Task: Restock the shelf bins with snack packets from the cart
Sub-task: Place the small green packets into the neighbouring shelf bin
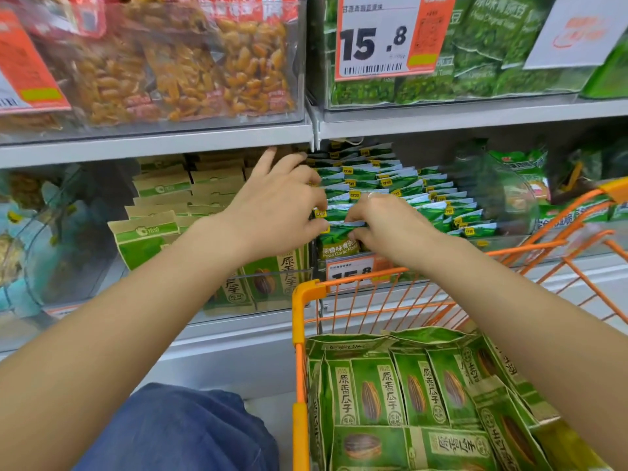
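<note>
Both hands are up at the middle shelf, working the rows of green pea packets (384,195). The left hand (275,212) curls its fingers over the left edge of the rows, fingertips on the packet tops, thumb low by the front packet (338,241). The right hand (390,226) pinches the top edge of a packet near the front, fingers bent tight on it. The two hands sit just beside each other, almost touching.

The packets stand upright in tight rows inside a clear bin (503,212), filled from front to back. Left of it, another bin holds tan-and-green seed packets (159,226), also standing upright.

Below the arms, the orange cart (300,351) is parked against the shelf, loaded with more green seed packs (407,389), some leaning, some flat. A price tag (350,271) shows just behind the cart's rim. On the upper shelf, bins of orange snacks (176,73) and green bags (492,62), with a big tag (377,39) reading 15.8. A blue-clad knee (176,430) shows lower left.
</note>
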